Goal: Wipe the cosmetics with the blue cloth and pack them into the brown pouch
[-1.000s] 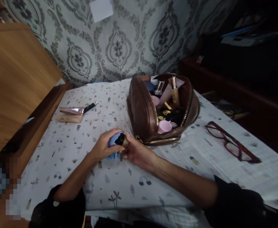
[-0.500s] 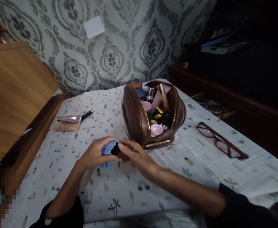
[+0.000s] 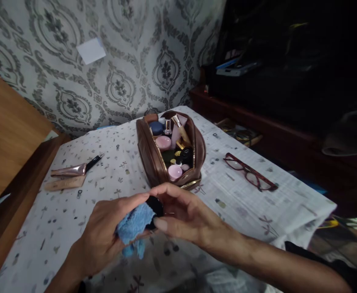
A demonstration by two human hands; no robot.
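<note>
My left hand [image 3: 105, 232] is closed around a blue cloth [image 3: 132, 226], pressing it against a small dark bottle [image 3: 155, 206]. My right hand [image 3: 181, 213] pinches that bottle between thumb and fingers; only its black end shows. Both hands hover low over the patterned white tablecloth [image 3: 74, 211], just in front of an open brown leather cosmetics bag [image 3: 154, 156] filled with several small jars and tubes.
A rose-gold tube [image 3: 70, 171], a beige tube [image 3: 64, 183] and a black pen-like item [image 3: 94, 160] lie at the left. Red-framed glasses [image 3: 250, 173] rest on the right. A wooden panel [image 3: 10, 134] stands left; dark furniture [image 3: 272, 118] sits behind on the right.
The view has swung right and down, so the hands look closer and larger. The bottle has turned in my fingers; its gold band no longer shows and the cloth covers more of it.
</note>
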